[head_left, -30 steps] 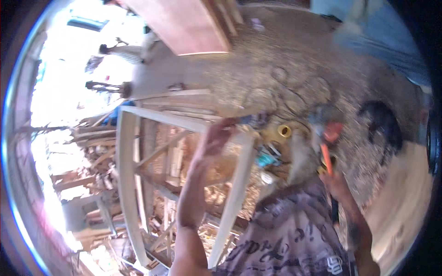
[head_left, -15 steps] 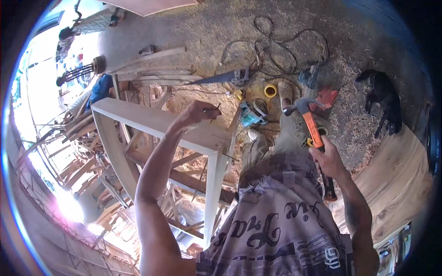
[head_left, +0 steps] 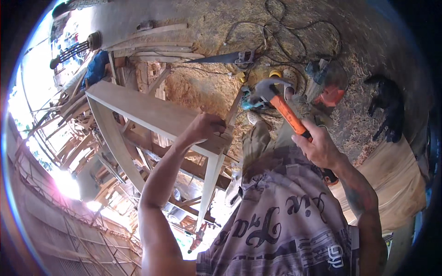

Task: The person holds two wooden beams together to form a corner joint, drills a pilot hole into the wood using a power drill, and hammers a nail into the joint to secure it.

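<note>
My right hand (head_left: 320, 146) is closed around the black grip of a claw hammer (head_left: 286, 110) with an orange handle. Its grey head is raised to the right of a pale wooden frame (head_left: 147, 110). On the left, my left hand (head_left: 207, 126) rests at the frame's near right corner, fingers pinched. They hold what looks like a thin nail (head_left: 222, 134), upright on the board and partly hidden by the fingers. A second thin metal piece, perhaps a nail, sticks out from the corner's side.
A handsaw (head_left: 225, 58), dark cords, a teal power tool (head_left: 252, 99) and a red-and-teal tool (head_left: 328, 94) lie among wood shavings. At right a black animal (head_left: 389, 108) lies beside a large wooden slab (head_left: 391, 179). Scrap wood (head_left: 78, 142) is piled at left.
My left hand has come down and right, onto the frame's corner with the nail. The hammer has swung left toward that corner, its head tilting left.
</note>
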A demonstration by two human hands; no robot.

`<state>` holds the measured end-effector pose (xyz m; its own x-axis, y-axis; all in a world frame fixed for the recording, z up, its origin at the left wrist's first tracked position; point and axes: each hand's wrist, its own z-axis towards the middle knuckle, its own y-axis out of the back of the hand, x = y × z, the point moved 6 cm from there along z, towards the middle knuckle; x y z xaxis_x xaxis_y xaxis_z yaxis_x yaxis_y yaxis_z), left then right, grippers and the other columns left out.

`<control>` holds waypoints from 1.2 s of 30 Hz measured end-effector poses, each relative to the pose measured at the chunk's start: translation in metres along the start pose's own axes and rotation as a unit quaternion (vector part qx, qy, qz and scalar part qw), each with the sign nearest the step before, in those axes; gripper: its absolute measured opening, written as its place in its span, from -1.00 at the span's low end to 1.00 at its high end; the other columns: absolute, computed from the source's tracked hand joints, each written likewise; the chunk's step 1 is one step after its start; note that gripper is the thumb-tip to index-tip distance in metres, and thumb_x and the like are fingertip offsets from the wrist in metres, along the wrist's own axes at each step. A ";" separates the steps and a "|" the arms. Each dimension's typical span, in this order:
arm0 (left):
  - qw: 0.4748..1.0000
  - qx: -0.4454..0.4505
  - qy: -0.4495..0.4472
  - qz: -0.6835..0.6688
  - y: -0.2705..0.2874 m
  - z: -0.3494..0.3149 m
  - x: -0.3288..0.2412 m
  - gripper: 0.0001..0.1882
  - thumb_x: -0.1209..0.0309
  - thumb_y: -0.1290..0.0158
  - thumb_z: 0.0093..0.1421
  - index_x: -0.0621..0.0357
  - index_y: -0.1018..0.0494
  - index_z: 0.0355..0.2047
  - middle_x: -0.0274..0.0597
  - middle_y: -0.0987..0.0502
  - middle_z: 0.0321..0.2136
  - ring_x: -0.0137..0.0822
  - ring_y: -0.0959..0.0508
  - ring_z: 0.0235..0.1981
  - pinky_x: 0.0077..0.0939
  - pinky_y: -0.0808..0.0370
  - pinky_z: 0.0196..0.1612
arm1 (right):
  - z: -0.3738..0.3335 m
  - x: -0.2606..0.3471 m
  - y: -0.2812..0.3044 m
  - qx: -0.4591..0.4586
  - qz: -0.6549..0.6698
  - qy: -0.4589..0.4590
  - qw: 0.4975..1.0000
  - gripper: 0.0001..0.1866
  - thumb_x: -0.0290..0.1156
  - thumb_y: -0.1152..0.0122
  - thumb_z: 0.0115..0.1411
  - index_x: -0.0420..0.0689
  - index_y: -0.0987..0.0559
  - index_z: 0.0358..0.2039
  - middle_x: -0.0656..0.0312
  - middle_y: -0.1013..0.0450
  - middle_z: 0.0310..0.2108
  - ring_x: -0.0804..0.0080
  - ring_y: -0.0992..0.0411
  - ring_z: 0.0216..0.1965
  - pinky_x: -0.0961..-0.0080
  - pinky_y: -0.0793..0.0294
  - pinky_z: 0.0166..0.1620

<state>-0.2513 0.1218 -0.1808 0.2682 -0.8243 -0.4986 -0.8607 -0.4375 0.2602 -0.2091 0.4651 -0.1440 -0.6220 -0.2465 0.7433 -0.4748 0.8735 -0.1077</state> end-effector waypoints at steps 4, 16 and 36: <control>1.000 0.015 -0.009 0.002 -0.001 0.000 0.003 -0.83 0.40 -0.22 0.14 0.18 -0.67 -0.28 -0.07 -0.68 -0.44 -0.27 -0.68 -0.40 -0.35 -0.55 -0.25 | 0.020 0.030 -0.005 -0.027 0.062 0.011 0.998 -0.74 -0.26 -0.11 0.37 -0.23 -0.39 -0.18 0.17 -0.36 -0.60 0.46 -0.41 -0.59 0.36 -0.39 -0.46; 0.998 0.012 0.055 -0.023 -0.002 -0.003 0.015 -0.82 0.35 -0.22 0.15 0.15 -0.69 -0.30 -0.12 -0.69 -0.45 -0.27 -0.67 -0.42 -0.32 -0.56 -0.24 | 0.033 0.021 -0.043 -0.041 0.098 -0.019 0.994 -0.71 -0.28 -0.10 0.32 -0.24 -0.37 -0.13 -0.11 -0.41 -0.60 -0.13 -0.52 -0.49 0.11 -0.41 -0.40; 0.658 -0.696 0.252 -0.138 0.040 -0.108 0.054 -0.08 0.19 -0.32 0.08 0.36 -0.10 0.31 0.21 -0.40 0.06 -0.03 -0.48 0.05 -0.25 -0.40 0.12 | 0.033 -0.036 -0.091 0.096 -0.024 -0.015 0.995 -0.89 -0.44 -0.13 0.20 -0.16 -0.48 -0.27 0.29 -0.34 -0.59 0.51 -0.40 -0.58 0.43 -0.43 -0.54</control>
<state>-0.2247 0.0202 -0.1079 0.7429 -0.5058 -0.4385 0.3866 -0.2107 0.8979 -0.1644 0.3804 -0.1827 -0.6133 -0.3003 0.7305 -0.6119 0.7655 -0.1990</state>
